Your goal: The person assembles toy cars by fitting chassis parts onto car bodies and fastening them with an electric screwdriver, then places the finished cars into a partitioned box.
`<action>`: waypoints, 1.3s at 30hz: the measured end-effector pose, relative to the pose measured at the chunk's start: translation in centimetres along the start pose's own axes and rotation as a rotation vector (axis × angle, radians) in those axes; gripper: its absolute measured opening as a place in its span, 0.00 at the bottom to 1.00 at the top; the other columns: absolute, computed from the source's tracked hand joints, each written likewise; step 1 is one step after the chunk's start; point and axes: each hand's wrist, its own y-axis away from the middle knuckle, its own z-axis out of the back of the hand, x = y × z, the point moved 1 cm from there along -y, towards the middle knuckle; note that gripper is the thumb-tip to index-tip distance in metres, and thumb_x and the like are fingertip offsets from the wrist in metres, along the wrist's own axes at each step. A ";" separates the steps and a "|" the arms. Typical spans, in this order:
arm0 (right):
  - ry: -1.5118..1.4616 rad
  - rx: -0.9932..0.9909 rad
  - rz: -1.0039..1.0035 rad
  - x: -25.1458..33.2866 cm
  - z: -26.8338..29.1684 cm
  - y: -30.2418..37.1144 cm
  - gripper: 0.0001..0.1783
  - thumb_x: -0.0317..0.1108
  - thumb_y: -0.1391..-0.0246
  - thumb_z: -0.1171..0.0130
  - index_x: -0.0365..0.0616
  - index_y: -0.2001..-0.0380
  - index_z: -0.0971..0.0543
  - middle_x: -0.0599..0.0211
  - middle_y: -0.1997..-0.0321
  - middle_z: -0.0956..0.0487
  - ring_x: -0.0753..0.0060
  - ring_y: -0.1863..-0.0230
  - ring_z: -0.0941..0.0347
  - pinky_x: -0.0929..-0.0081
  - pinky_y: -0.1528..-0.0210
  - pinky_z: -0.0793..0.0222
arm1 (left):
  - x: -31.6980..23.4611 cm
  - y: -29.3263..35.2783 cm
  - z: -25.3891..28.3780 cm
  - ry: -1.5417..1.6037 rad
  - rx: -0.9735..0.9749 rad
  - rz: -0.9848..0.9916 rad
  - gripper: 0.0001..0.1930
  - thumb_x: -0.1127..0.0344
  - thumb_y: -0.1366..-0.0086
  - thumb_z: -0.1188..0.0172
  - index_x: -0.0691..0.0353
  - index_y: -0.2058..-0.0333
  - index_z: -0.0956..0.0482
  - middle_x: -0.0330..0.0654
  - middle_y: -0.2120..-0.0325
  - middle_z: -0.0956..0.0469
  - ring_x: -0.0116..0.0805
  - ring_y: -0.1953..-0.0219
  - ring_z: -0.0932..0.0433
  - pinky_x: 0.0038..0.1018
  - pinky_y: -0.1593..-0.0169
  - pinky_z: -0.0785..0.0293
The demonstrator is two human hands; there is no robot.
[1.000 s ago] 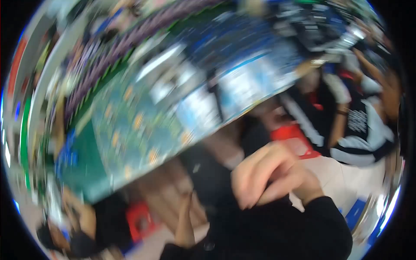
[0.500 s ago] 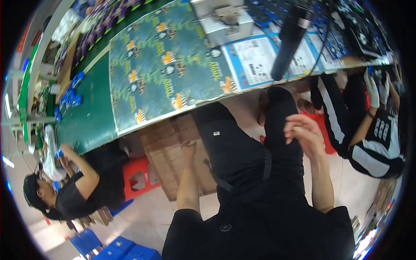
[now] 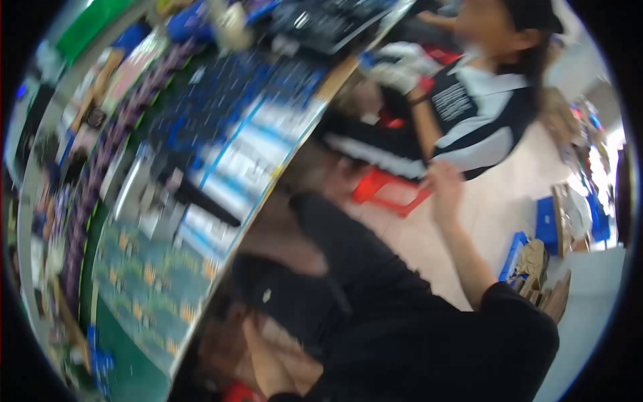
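Observation:
My right hand is raised beside my lap, near a seated co-worker's patterned sleeve, away from the bench. Its fingers are loosely bent and somewhat blurred, with nothing visible in them. Low beside my left thigh, below the bench edge, is my left hand; it is dim and smeared, so its fingers cannot be made out. On the bench lie a green mat printed with animals and blue-bordered paper sheets. A long black cylinder-shaped thing is over the sheets, next to an open white box. Neither hand touches these.
A co-worker with white gloves sits at the bench on the right, near a red stool. Many dark and blue parts cover the far bench. Blue crates stand at far right.
The view has swung to the right, bringing the co-worker closer to the middle and tilting the bench steeply. My left hand now shows lower in the picture; my right hand stays raised.

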 end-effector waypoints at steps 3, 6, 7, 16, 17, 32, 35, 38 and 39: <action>-0.252 -0.008 -0.164 -0.2 2.9 1.0 0.12 0.31 0.36 0.48 0.38 0.53 0.24 0.70 0.70 0.23 0.79 0.70 0.28 0.80 0.64 0.31 | 0.8 17.2 12.5 -0.037 -0.415 0.114 0.18 0.61 0.33 0.41 0.56 0.46 0.25 0.42 0.60 0.21 0.39 0.62 0.22 0.38 0.58 0.21; -0.203 0.326 -0.376 -1.4 -3.1 7.3 0.17 0.30 0.39 0.43 0.36 0.49 0.25 0.65 0.68 0.21 0.78 0.73 0.26 0.80 0.68 0.29 | -4.6 19.8 4.7 -0.348 -0.739 0.100 0.23 0.65 0.35 0.40 0.58 0.42 0.27 0.47 0.60 0.21 0.37 0.64 0.20 0.33 0.65 0.20; -0.305 0.497 -0.517 -0.9 -6.0 9.6 0.20 0.31 0.40 0.42 0.35 0.47 0.26 0.62 0.68 0.21 0.76 0.73 0.25 0.79 0.68 0.28 | -3.6 21.9 9.1 -0.304 -0.732 0.056 0.41 0.61 0.35 0.38 0.55 0.30 0.52 0.43 0.64 0.21 0.37 0.71 0.20 0.32 0.72 0.23; -0.423 0.463 -0.454 2.4 -8.9 9.2 0.35 0.23 0.42 0.41 0.40 0.33 0.41 0.61 0.58 0.21 0.76 0.65 0.22 0.79 0.63 0.24 | -7.4 23.7 8.4 -0.533 -0.781 0.173 0.12 0.52 0.33 0.44 0.51 0.70 0.22 0.35 0.82 0.29 0.29 0.84 0.31 0.31 0.81 0.36; -0.424 0.582 -0.341 4.0 -9.9 9.8 0.33 0.24 0.41 0.41 0.39 0.34 0.39 0.63 0.60 0.21 0.77 0.65 0.22 0.79 0.62 0.25 | -5.5 24.7 12.8 -0.312 -0.786 0.206 0.11 0.54 0.31 0.47 0.53 0.66 0.21 0.37 0.79 0.27 0.30 0.82 0.30 0.31 0.81 0.37; -0.364 1.279 -0.547 2.7 -15.1 17.8 0.22 0.24 0.42 0.38 0.36 0.45 0.27 0.69 0.67 0.19 0.84 0.68 0.24 0.84 0.63 0.27 | -4.7 23.9 13.7 -0.455 -0.915 0.090 0.14 0.60 0.32 0.46 0.55 0.50 0.27 0.36 0.72 0.23 0.32 0.75 0.24 0.31 0.72 0.27; -0.388 1.268 -0.622 3.6 -14.9 18.3 0.22 0.25 0.41 0.39 0.36 0.44 0.27 0.68 0.66 0.19 0.83 0.68 0.24 0.83 0.62 0.26 | -5.2 22.2 13.3 -0.392 -0.878 0.092 0.14 0.60 0.32 0.46 0.54 0.51 0.26 0.36 0.72 0.22 0.32 0.75 0.24 0.31 0.72 0.27; -0.413 1.278 -0.617 2.8 -14.5 17.9 0.24 0.26 0.40 0.38 0.38 0.42 0.28 0.66 0.63 0.18 0.81 0.65 0.22 0.81 0.62 0.24 | -2.9 25.0 17.4 -0.383 -0.670 0.108 0.13 0.59 0.32 0.46 0.54 0.52 0.25 0.36 0.72 0.22 0.32 0.75 0.24 0.32 0.72 0.27; -0.405 1.253 -0.613 2.8 -14.2 17.3 0.23 0.27 0.40 0.38 0.38 0.41 0.28 0.66 0.64 0.18 0.81 0.66 0.22 0.81 0.63 0.24 | -2.8 25.3 18.4 -0.389 -0.597 0.111 0.13 0.59 0.32 0.46 0.54 0.52 0.25 0.36 0.72 0.22 0.32 0.74 0.24 0.32 0.72 0.27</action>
